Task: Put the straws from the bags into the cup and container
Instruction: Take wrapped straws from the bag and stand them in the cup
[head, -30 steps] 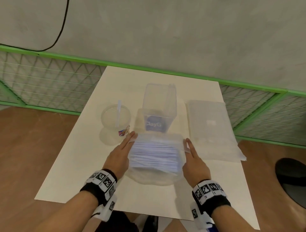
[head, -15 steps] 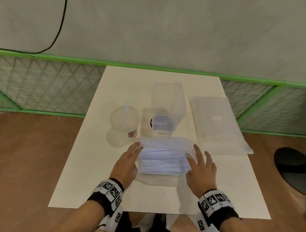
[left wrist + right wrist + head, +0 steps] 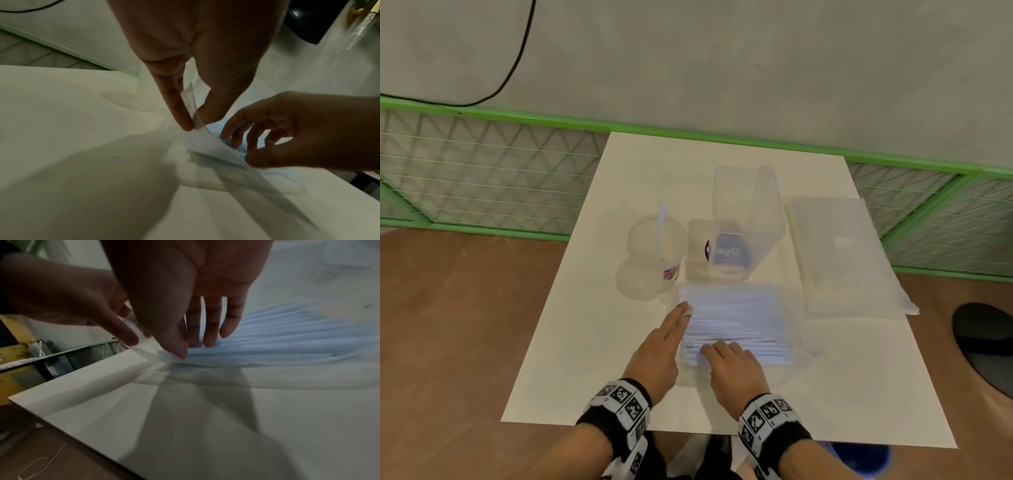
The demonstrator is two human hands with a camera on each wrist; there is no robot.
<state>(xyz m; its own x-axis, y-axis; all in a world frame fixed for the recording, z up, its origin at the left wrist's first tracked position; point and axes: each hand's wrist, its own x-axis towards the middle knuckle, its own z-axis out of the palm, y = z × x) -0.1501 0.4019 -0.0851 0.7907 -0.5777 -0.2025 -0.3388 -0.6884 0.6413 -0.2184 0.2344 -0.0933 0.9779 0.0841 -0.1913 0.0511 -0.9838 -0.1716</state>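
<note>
At frame centre our left hand [image 3: 657, 353] pinches the bag's [image 3: 784, 308] plastic edge. Our right hand [image 3: 736, 368] reaches its loosely bent fingers onto the straws [image 3: 736, 329], gripping nothing we can see.

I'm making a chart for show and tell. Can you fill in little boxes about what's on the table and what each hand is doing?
Near bag: clear bag of pale blue straws, lying flat on the white table
Left hand: pinches the bag's left edge
Right hand: fingers reach in at the bag's left end, touching the straws
Cup: clear, upright, one straw inside
Container: clear, upright, behind the bag; no straws visible inside
Second bag: flat, at the right
</note>
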